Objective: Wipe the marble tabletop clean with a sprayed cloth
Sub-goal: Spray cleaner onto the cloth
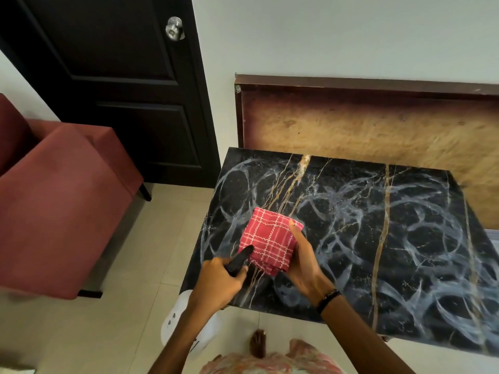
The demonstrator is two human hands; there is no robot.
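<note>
Nearest us, our left hand (220,279) is clenched round the black spray head (239,259) of a bottle, its nozzle almost touching the folded red checked cloth (266,240), which our right hand (303,261) cups from beneath and beside, held over the near left corner of the marble tabletop (378,238). With the nozzle this close, we judge the spray could soak one patch or miss past the cloth's edge onto the floor (129,306); a loosely held fold could also slip open. The bottle's white body (172,317) is mostly hidden behind our left wrist, so its fill is unknowable. Farther out, the tabletop's right side runs off frame, and pale swirls make dirt hard to tell from veining.
</note>
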